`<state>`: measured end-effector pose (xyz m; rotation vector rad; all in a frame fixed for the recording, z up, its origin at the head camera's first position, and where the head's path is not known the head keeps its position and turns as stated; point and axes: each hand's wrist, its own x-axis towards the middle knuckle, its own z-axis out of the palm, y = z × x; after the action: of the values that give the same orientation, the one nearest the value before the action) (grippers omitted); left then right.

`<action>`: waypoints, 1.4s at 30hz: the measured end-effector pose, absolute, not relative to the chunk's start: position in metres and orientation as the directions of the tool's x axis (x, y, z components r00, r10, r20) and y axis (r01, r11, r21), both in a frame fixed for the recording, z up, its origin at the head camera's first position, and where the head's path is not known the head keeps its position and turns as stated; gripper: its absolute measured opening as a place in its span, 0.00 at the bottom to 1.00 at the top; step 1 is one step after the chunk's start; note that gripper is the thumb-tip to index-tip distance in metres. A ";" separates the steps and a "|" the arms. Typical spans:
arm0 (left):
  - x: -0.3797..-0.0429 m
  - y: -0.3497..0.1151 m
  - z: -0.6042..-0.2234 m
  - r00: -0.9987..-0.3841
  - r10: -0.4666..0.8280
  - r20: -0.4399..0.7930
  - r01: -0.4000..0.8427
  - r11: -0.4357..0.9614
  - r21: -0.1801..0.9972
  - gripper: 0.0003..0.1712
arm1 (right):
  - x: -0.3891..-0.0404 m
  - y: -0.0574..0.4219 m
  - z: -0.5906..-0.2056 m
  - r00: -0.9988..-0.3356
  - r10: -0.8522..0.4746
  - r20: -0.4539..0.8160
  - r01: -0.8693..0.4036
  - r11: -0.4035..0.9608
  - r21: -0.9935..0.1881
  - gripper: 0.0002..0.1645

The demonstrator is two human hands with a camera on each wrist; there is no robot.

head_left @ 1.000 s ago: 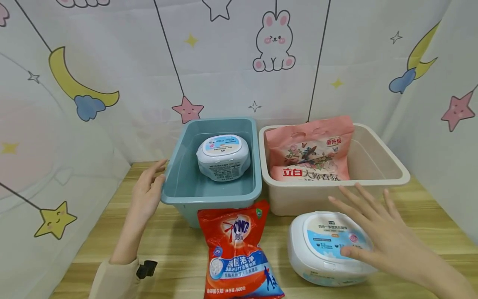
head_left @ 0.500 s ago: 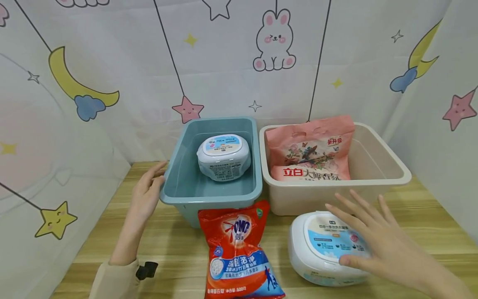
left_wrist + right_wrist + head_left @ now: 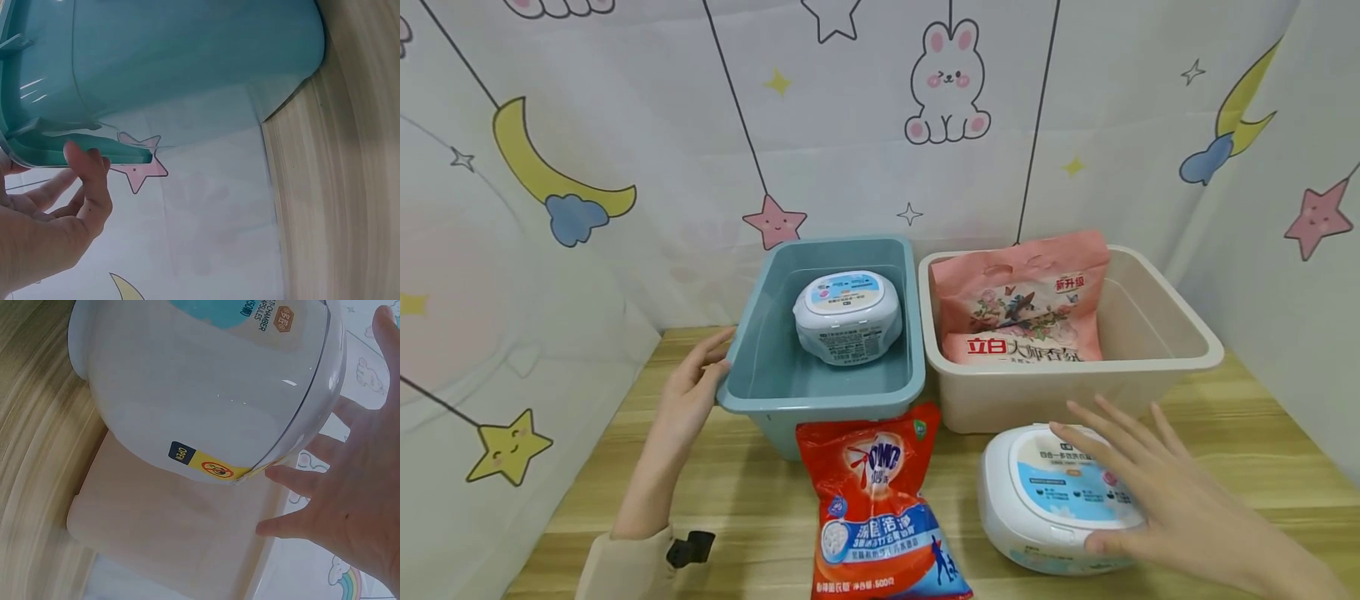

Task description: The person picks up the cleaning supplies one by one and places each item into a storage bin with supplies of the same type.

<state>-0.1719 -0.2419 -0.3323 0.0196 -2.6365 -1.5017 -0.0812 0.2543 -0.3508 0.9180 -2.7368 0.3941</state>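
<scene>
My left hand (image 3: 688, 392) is at the left rim of a blue-green plastic basin (image 3: 827, 408), fingers loosely bent and touching the rim from outside. In the left wrist view, the thumb (image 3: 84, 165) lies against the rim. Inside the basin stands a white lidded tub (image 3: 847, 321) with a blue label. My right hand (image 3: 1165, 492) is spread over the right side of a second white tub (image 3: 1037, 500), which stands on the table. From the right wrist view, the fingers (image 3: 294, 478) are straight beside that tub's lid, and whether they touch it is unclear.
A red laundry powder bag (image 3: 872, 500) lies before the blue-green basin. Close by on the right, a beige basin (image 3: 1052, 392) holds a pink bag (image 3: 1022, 300). A printed curtain (image 3: 850, 125) hangs behind the wooden table (image 3: 745, 517).
My right hand has shifted slightly lower and left over the white tub. The blue-green basin's front left corner has edged slightly left, with my left hand at its rim.
</scene>
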 end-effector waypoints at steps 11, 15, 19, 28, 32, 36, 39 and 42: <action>-0.171 -0.242 -0.336 -0.994 -0.058 0.094 0.063 0.402 0.913 0.27 | -0.078 0.255 -0.352 -0.781 -0.567 0.261 -0.621 0.749 -0.233 0.68; -0.171 -0.244 -0.336 -0.995 -0.055 0.084 0.058 0.365 0.929 0.26 | -0.078 0.255 -0.353 -0.770 -0.576 0.272 -0.632 0.745 -0.212 0.68; -0.172 -0.246 -0.337 -0.996 -0.042 0.073 0.056 0.317 0.947 0.25 | -0.078 0.254 -0.354 -0.775 -0.575 0.263 -0.627 0.751 -0.205 0.69; -0.171 -0.251 -0.334 -1.000 0.015 0.027 0.030 0.202 0.979 0.28 | -0.076 0.253 -0.356 -0.803 -0.555 0.218 -0.595 0.769 -0.234 0.70; -0.170 -0.253 -0.335 -0.999 0.047 0.020 0.029 0.195 0.980 0.29 | -0.076 0.254 -0.357 -0.797 -0.561 0.223 -0.602 0.768 -0.221 0.70; -0.170 -0.257 -0.337 -0.996 0.080 0.032 0.044 0.158 0.987 0.29 | -0.077 0.254 -0.358 -0.774 -0.580 0.255 -0.629 0.751 -0.200 0.71; -0.170 -0.259 -0.338 -0.994 0.098 0.038 0.052 0.142 0.988 0.29 | -0.077 0.254 -0.357 -0.758 -0.592 0.273 -0.646 0.738 -0.194 0.70; -0.170 -0.261 -0.338 -0.993 0.111 0.037 0.053 0.148 0.988 0.29 | -0.077 0.253 -0.357 -0.742 -0.605 0.288 -0.664 0.724 -0.189 0.69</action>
<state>-0.1698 -0.2614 -0.3381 -0.1731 -2.4130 -2.0732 -0.0774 0.2530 -0.3568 1.0140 -2.7213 0.4164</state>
